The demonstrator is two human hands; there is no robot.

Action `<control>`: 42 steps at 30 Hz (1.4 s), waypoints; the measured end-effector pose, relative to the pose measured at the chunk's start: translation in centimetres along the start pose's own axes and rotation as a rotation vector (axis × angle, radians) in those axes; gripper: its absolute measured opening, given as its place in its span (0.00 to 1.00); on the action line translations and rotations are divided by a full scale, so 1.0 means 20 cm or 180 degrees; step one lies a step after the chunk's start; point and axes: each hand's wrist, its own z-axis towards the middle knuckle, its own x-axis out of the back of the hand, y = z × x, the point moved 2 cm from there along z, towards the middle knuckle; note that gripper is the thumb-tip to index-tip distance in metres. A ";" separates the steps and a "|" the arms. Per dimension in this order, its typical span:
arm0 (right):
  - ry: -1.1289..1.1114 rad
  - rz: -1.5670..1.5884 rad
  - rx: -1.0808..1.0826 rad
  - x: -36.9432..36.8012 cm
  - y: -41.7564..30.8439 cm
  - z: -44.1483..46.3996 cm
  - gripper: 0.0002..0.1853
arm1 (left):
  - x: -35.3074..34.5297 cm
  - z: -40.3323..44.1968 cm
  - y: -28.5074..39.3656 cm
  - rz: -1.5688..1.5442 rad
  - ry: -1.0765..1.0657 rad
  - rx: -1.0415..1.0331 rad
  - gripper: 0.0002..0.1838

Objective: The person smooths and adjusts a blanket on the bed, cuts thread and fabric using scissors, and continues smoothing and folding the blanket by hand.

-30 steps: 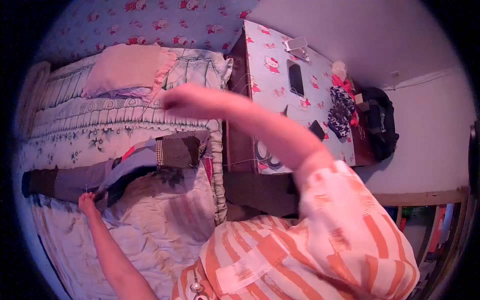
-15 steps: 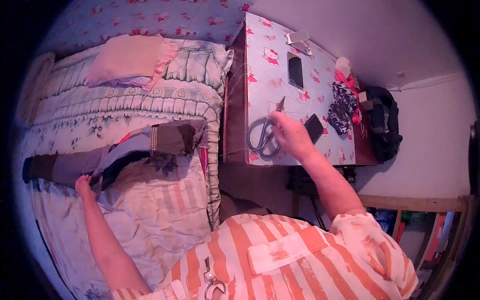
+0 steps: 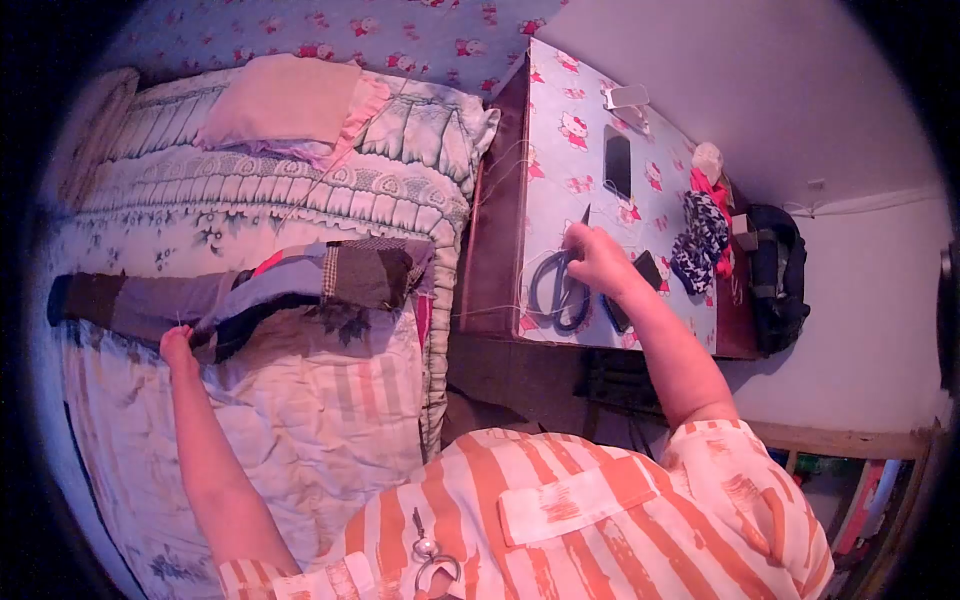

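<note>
My left hand (image 3: 178, 346) is closed at the near edge of a long patchwork cloth (image 3: 285, 283) lying across the bed, its fingertips pinching the fabric. A fine thread seems to rise beside those fingers, too thin to follow. My right hand (image 3: 600, 258) grips a pair of scissors (image 3: 540, 290) around the middle, just above the table. The dark looped handles hang below the hand and the pointed blade tip sticks out above it. Partly behind my right wrist lies a dark phone-like object (image 3: 648, 270).
The bed (image 3: 330, 430) fills the left, with a pink pillow (image 3: 290, 105) at the top. On the patterned table (image 3: 560, 180) are another dark flat object (image 3: 617, 165), a small stand (image 3: 627, 97) and bunched black-and-white cloth (image 3: 700, 243). A dark bag (image 3: 780, 285) sits at the right.
The view has shifted, so the table appears further right and lower. My right hand has turned the scissors slightly beside the table's near edge. My left hand stays at the cloth.
</note>
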 end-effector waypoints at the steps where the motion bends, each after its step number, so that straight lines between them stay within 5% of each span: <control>1: 0.0162 0.0124 -0.0058 0.00 0.02 0.01 0.20 | 0.00 0.00 -0.01 0.0000 0.0008 0.0007 0.05; 3: 0.0314 0.0237 -0.0110 0.06 0.06 0.02 0.22 | -0.01 -0.07 0.04 0.0143 0.0008 -0.0067 0.05; 7: -0.0629 0.2898 -0.0274 0.28 0.07 0.00 0.25 | -0.01 -0.10 0.06 0.0012 0.0064 0.0070 0.05; 11: -0.1251 0.3293 -0.0462 0.39 0.22 0.06 0.22 | 0.00 -0.02 -0.01 -0.0089 0.0087 -0.0005 0.06; 16: -0.0479 0.2695 -0.0253 0.48 0.09 0.02 0.24 | -0.02 -0.03 0.00 0.0290 0.0029 -0.0093 0.06; 18: -0.0115 0.1687 0.0287 0.50 0.04 0.00 0.21 | 0.01 -0.02 0.00 0.0442 0.0029 -0.0257 0.06; 21: -0.0475 0.1101 0.0322 0.52 0.02 -0.02 0.21 | 0.05 0.08 -0.03 0.0401 -0.0225 -0.0218 0.05; 25: 0.0823 0.1300 0.1081 0.53 0.07 0.01 0.21 | 0.02 0.07 -0.04 0.0332 -0.0031 -0.0213 0.03; 27: 0.1009 0.1588 0.1033 0.55 0.04 -0.02 0.20 | -0.01 0.01 0.02 0.1190 -0.0269 -0.0511 0.03; 31: 0.1735 0.2180 0.1110 0.59 0.03 -0.05 0.19 | -0.03 -0.09 0.09 0.1291 -0.0164 -0.0562 0.03; 37: -0.0241 0.1318 0.0169 0.61 0.10 -0.01 0.17 | -0.15 -0.20 0.27 0.2079 0.0003 -0.1147 0.05; 41: -0.0971 0.0727 -0.0016 0.65 0.08 -0.01 0.20 | -0.56 -0.57 0.58 0.1513 -0.0759 -0.1966 0.06; 42: -0.1043 0.0593 -0.0028 0.65 0.06 -0.02 0.22 | -0.71 -0.75 0.69 0.1216 -0.1115 -0.1661 0.07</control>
